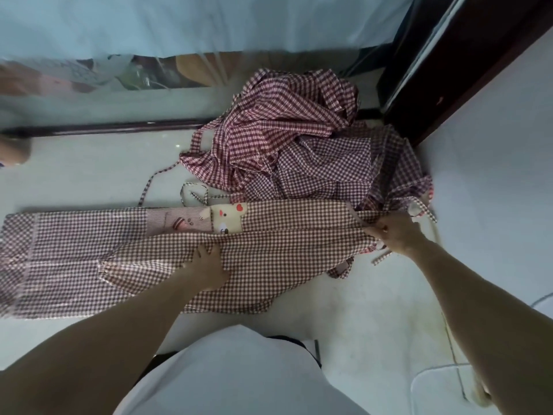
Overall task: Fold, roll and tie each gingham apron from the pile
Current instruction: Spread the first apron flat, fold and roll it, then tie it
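Observation:
A brown-and-white gingham apron (89, 253) lies spread lengthwise on the pale floor, with a cartoon bear patch (227, 218) near its far edge. Its near side is folded over toward the middle. My left hand (206, 265) presses flat on that folded layer at the centre. My right hand (395, 232) pinches the bunched fabric at the apron's right end, where the straps (383, 257) trail out. Behind the apron sits a crumpled pile of red and purple gingham aprons (293, 139).
A dark wooden door frame (434, 85) stands at the back right beside the pile. A light blue sheet (179, 22) hangs along the back, with a dark rail (104, 128) below it. A white cable and object (443, 381) lie on the floor at lower right.

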Demonstrator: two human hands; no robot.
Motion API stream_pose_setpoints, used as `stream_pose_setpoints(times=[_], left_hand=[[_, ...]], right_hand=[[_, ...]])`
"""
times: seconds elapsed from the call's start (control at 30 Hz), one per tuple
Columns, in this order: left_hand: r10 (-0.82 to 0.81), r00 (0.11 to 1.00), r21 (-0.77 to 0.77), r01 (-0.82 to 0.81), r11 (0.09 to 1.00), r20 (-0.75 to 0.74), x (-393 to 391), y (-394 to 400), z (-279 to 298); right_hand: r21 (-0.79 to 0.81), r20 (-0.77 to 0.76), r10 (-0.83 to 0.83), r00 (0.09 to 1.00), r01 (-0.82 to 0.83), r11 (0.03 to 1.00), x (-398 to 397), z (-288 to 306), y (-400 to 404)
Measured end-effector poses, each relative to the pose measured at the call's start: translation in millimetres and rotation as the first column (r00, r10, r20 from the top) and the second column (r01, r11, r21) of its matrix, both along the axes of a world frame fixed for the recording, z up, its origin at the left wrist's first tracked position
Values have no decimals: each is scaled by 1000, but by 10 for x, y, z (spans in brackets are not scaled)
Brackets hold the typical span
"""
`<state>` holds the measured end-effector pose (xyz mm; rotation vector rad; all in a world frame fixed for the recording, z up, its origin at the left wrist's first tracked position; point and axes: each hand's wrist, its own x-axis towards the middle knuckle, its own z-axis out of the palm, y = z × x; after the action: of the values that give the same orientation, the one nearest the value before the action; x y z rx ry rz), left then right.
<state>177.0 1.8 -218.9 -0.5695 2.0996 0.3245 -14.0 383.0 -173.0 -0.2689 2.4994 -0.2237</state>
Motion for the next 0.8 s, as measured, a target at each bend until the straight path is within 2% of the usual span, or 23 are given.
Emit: stream_pose_setpoints(times=[0.1,0.17,0.23,0.27,0.33,0.4,0.47,0.53,0.6,0.7,0.8], left_hand=[[37,999,-42,-36,999,28,-19,-1,32],[53,999,-5,-54,999,-10,-110,-30,117],[13,996,-13,-15,1000,-85,-292,-90,210],[-22,992,-60,15,998,-127,-397,-119,268],[-86,966,-130,56,990,-244,-613,-105,421],[-121,899,-88,93,992,-421,-825,36,560],[-163,796,-41,172,984,-582,-1017,260,652],[-202,712,8,280,960,-672,-1183,490,708],[-256,681,39,385,922,-686,-1294,662,700],[-372,687,45,507,861,-624,-1443,873,673],[-406,710,114,561,820,-575,-1547,1067,640]], right_hand=[[27,-108,1,994,2,1000,-22,-20,-51],[-10,-215,-104,971,104,995,-53,-29,-63],[-113,-265,-261,928,239,964,-65,-42,-77],[-151,-283,-290,914,256,955,-67,-63,-103],[-213,-279,-248,928,192,958,-61,-100,-190],[-272,-223,-192,956,128,954,-62,-176,-270],[-305,-183,-173,968,111,946,-45,-271,-335],[-326,-176,-208,962,143,934,14,-274,-382],[-366,-222,-254,941,161,917,94,-214,-389],[-488,-256,-343,904,185,853,224,-89,-360],[-544,-243,-398,885,216,811,365,-79,-360]])
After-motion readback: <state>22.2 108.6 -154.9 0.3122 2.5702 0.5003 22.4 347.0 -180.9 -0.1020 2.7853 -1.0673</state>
